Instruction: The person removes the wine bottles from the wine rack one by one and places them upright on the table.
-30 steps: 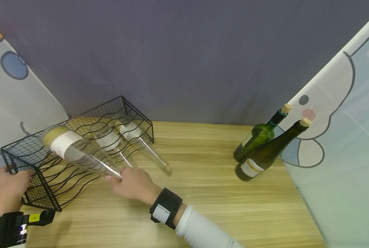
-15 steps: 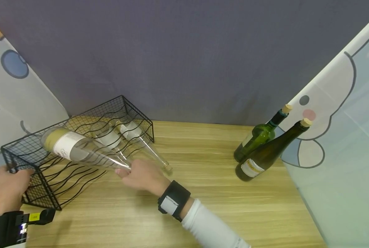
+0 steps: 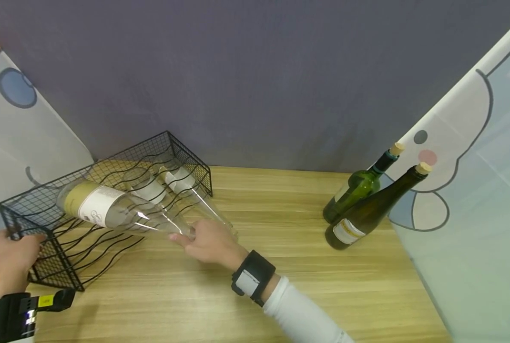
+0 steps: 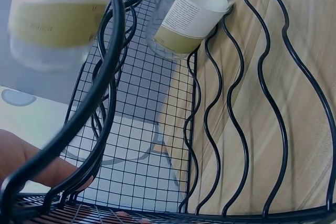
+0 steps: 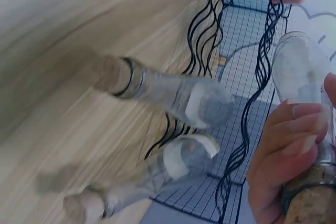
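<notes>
At its left end, the black wire rack [image 3: 59, 257] is gripped by my left hand [image 3: 14, 259], whose fingers [image 4: 63, 174] curl over the wires. My right hand [image 3: 212, 244] holds a clear bottle [image 3: 122, 212] by the corked neck. This bottle lies slantwise over the rack's top wires, its gold and white label up and its base toward the left. Two more clear bottles, a middle one [image 3: 145, 188] and a right one [image 3: 179, 178], rest in the rack; their corked necks [image 5: 107, 74] poke out in the right wrist view.
Two corked bottles, one green [image 3: 360, 188] and one dark [image 3: 372, 212], stand close together at the right of the wooden table [image 3: 259, 295]. A grey panel [image 3: 255, 85] rises behind, with patterned sheets [image 3: 486, 190] at both sides.
My right hand has moved right, drawing the bottle's neck with it, so the bottle lies at a flatter angle across the rack. The left hand keeps its grip on the rack.
</notes>
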Demonstrator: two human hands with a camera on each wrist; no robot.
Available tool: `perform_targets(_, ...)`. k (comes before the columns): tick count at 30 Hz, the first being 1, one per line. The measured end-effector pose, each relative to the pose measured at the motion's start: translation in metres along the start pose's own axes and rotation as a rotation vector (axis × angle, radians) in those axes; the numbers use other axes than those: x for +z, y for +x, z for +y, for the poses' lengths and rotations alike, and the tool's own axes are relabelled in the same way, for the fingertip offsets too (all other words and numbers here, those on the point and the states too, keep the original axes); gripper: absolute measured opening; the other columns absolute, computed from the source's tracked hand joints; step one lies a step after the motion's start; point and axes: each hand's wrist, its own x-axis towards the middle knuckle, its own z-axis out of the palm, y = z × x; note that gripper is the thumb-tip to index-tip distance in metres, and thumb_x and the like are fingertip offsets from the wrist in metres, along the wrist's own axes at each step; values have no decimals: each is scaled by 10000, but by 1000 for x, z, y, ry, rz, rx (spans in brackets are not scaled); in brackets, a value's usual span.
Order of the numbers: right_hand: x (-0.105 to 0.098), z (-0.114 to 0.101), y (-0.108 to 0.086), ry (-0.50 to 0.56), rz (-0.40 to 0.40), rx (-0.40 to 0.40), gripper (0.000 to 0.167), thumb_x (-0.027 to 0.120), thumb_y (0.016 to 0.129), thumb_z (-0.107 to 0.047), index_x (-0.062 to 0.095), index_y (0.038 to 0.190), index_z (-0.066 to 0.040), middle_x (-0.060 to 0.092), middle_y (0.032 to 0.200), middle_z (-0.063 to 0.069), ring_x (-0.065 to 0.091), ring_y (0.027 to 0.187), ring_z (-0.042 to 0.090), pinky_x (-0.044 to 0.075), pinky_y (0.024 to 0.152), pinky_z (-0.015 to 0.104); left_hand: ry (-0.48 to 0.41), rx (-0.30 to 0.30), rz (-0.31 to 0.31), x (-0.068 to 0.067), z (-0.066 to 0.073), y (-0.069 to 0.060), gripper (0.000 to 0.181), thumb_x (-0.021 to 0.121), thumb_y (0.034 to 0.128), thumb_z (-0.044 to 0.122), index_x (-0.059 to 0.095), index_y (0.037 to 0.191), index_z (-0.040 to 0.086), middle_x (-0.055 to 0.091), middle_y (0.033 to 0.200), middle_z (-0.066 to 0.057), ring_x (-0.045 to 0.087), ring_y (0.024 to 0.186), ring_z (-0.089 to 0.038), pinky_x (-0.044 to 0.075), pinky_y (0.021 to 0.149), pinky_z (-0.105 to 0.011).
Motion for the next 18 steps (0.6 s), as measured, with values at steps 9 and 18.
perform_targets(9, -10, 34, -1, 105, 1, 37, 573, 417, 953, -663, 477, 646, -184, 360, 545, -85, 377, 476, 76, 351, 446, 224, 12, -32, 1, -1, 0, 1, 683, 261, 1008, 203, -76, 1554, -31, -35, 1620, -306, 130, 1460, -549, 272, 1127, -697)
perform_targets(18, -16, 53, -4, 109, 11, 24, 515, 449, 961, -625, 472, 687, -189, 354, 551, -91, 344, 471, 61, 317, 435, 199, 39, -56, 13, 2, 2, 0, 682, 261, 1013, 229, -63, 1558, -23, -24, 1624, -296, 131, 1468, -537, 271, 1135, -689)
